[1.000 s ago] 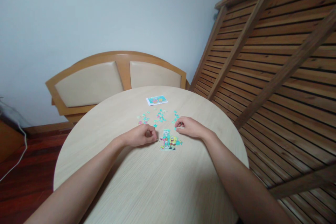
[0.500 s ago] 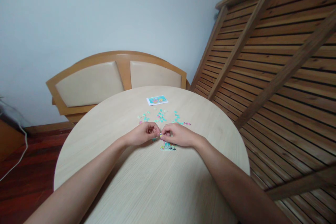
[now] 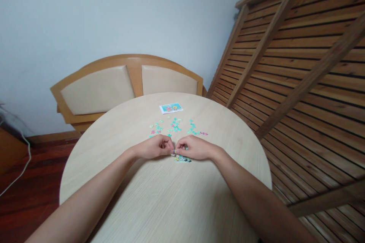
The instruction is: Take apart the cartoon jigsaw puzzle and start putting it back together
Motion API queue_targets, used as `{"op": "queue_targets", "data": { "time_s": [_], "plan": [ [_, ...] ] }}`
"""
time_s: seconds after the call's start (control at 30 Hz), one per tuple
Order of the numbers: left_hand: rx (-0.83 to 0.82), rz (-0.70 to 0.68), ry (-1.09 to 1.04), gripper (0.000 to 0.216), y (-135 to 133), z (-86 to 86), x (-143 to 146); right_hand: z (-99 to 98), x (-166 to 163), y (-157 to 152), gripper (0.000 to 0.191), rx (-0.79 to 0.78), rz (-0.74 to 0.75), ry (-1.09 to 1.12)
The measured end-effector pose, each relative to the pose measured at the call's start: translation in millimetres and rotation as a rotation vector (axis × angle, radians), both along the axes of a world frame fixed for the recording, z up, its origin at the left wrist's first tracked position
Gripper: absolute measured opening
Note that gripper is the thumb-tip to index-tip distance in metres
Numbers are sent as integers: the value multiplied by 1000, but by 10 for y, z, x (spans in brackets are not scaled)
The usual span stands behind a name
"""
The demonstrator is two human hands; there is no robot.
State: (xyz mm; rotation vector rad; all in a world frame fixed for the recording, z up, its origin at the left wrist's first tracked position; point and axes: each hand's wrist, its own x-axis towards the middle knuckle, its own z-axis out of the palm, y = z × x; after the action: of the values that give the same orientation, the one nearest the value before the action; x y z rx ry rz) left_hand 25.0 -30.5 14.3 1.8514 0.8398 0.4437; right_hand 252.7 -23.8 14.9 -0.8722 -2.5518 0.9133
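Observation:
My left hand (image 3: 154, 147) and my right hand (image 3: 197, 147) meet fingertip to fingertip over the table. Both are closed in a pinch on small jigsaw puzzle pieces (image 3: 174, 152) with yellow and dark purple on them; whether these are one piece or two joined ones I cannot tell. Just below my right hand lies a partly joined patch of puzzle (image 3: 183, 159) in teal, yellow and black, its upper part hidden by the fingers. Beyond the hands, loose teal puzzle pieces (image 3: 175, 124) are scattered, with pink pieces (image 3: 203, 133) at the right end.
A picture card (image 3: 171, 108) with cartoon figures on teal lies toward the far side of the round wooden table (image 3: 119, 201). Behind stands a padded bench back (image 3: 98, 89). Wooden slats (image 3: 285, 68) lean at the right, and a white cable (image 3: 27, 159) hangs at the left.
Both hands have come slightly nearer to me, with the pinched pieces lower over the joined patch. Several loose pieces beyond my left hand now show more.

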Motion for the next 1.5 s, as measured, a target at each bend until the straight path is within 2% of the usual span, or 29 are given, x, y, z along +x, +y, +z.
{"op": "queue_targets", "data": {
  "time_s": [0.17, 0.4, 0.83, 1.13, 1.5],
  "plan": [
    [34, -8, 63, 20, -14, -5, 16, -15, -8, -14, 31, -43, 14, -24],
    [130, -43, 216, 15, -52, 27, 3, -38, 29, 18, 19, -81, 18, -20],
    [251, -93, 369, 13, -70, 47, -5, -72, 61, 67, 25, -70, 28, -36],
    [280, -90, 371, 23, -76, 39, 18, -61, 62, 62, 24, -44, 26, -46],
    [458, -129, 397, 16, -83, 59, 45, -38, 68, 66, 25, -62, 38, -54]
  ]
}}
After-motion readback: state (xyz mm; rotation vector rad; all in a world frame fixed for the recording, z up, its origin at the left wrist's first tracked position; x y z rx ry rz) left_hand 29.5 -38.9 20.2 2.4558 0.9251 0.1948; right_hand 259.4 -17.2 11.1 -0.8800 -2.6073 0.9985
